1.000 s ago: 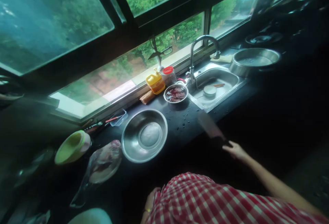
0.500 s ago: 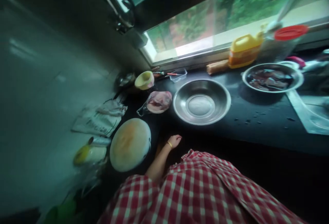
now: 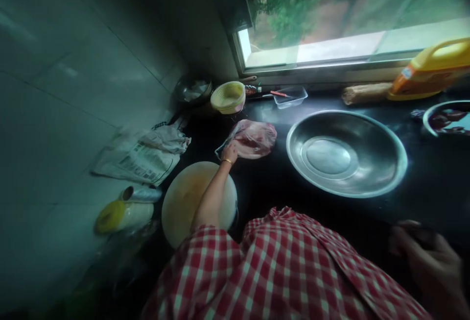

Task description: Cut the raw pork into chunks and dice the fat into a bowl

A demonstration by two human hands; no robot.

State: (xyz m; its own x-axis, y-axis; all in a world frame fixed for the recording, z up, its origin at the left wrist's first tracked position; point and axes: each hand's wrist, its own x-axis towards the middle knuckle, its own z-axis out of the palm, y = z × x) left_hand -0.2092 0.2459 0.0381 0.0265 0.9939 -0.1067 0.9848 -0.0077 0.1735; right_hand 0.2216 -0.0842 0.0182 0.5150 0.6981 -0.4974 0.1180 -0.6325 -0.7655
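Meat in a clear plastic bag (image 3: 253, 138) lies on the dark counter (image 3: 271, 187), between the round cutting board (image 3: 183, 202) and the big steel basin (image 3: 347, 153). In the head view, the left hand (image 3: 230, 153) rests on the bag's near corner, fingers closed on the plastic. A good grip, I judge, takes the bag by a bunched fold rather than a thin edge, so the slack film neither slips nor tears under the weight. The right hand (image 3: 428, 256) hangs low at the counter's front edge, blurred; I cannot tell whether it is curled or spread. Behind the bag sits a yellow-green basket (image 3: 228, 97); a small clear tray (image 3: 292, 97) and a yellow jug (image 3: 429, 70) line the window sill. Newspaper (image 3: 141, 160) lies left, well apart. The basin stands just beside the bag, crowding it on the right.
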